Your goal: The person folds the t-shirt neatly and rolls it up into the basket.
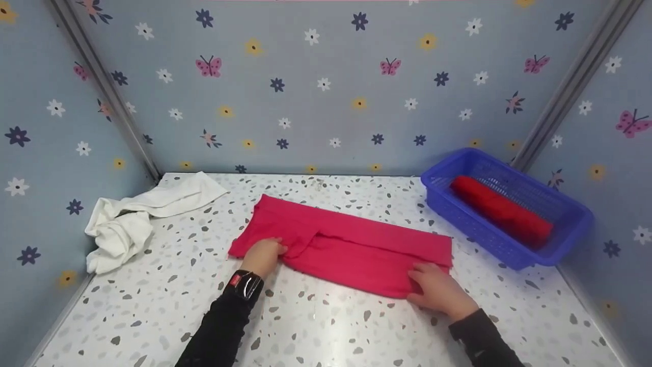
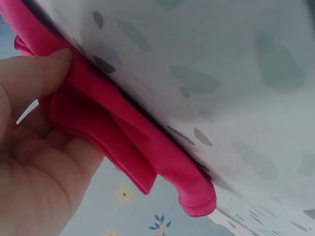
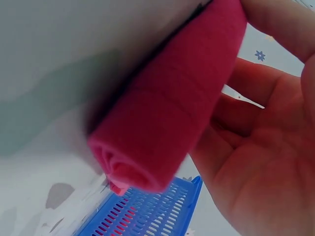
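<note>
A pink shirt, folded into a long strip with a sleeve-like flap near its left end, lies across the table. My left hand pinches its near edge toward the left end; in the left wrist view the thumb presses the fabric, with the fingers on its other side. At the right end my right hand holds the near corner between thumb and fingers. There the right wrist view shows the cloth edge as a thick roll, its layers curled at the end.
A blue basket stands at the back right, tilted toward the corner, with a red rolled cloth inside. Crumpled white cloth lies by the left wall. Flower-patterned panels close the table in at the back and sides.
</note>
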Motion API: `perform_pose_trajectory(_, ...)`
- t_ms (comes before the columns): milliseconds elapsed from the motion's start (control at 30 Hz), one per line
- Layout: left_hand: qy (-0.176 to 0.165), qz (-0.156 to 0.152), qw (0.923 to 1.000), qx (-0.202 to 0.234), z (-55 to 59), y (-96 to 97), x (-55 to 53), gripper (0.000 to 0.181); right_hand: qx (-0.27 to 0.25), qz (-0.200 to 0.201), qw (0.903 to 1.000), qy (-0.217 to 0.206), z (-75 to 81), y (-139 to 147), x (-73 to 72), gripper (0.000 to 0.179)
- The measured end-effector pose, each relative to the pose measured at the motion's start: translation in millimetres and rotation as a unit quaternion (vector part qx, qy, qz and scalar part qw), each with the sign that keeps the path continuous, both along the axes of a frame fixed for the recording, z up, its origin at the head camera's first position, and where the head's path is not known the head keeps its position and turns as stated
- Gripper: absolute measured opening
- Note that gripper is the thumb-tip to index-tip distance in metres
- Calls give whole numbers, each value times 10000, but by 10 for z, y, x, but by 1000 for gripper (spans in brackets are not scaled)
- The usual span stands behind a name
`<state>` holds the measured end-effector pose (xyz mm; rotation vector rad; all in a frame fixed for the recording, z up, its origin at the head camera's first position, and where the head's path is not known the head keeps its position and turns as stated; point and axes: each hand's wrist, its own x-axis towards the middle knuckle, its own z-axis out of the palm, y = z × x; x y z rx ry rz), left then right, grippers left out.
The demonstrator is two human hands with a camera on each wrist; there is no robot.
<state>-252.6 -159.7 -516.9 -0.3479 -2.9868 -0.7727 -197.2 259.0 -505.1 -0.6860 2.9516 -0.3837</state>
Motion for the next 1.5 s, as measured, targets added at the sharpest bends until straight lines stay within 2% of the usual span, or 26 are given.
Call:
perform_pose_trajectory(233, 461, -87, 9982, -368, -30, -3, -154, 21, 2, 18, 9999, 100, -1, -27, -38, 54)
perform_pose_trajectory(467, 354, 47, 9976, -597, -54, 10, -310, 31, -82, 4, 9996, 277, -18, -55, -21, 54)
perform_pose_trajectory(567, 320, 148, 9970, -685, -60, 25, -364, 28, -102, 0, 9995, 313, -29, -69, -16, 55)
perform_pose_trajectory(900, 291, 330, 9959, -788, -32, 73, -445, 23, -104, -36, 9993, 347, -55, -88, -11, 50)
perform_pose_trajectory(1067, 84, 194, 9955, -925, -11, 75, -435, 31, -137, -54, 9994, 313, -43, -78, -6, 49)
perform_pose_trajectory(1167, -56, 117, 9952, -969, 16, 78, -395, 35, -146, -41, 9994, 299, -25, -76, -6, 49)
perform_pose_trajectory(1267, -44, 80, 9963, -856, 49, 95, -338, 36, -122, -60, 9996, 262, -19, -80, -9, 50)
perform_pose_trajectory(1367, 183, -23, 9978, -637, 76, 129, -274, 30, -87, -115, 9997, 209, -28, -86, -13, 50)
perform_pose_trajectory(1500, 657, -245, 9958, -586, 66, 188, -212, 13, -50, -158, 9997, 178, -30, -90, -20, 51)
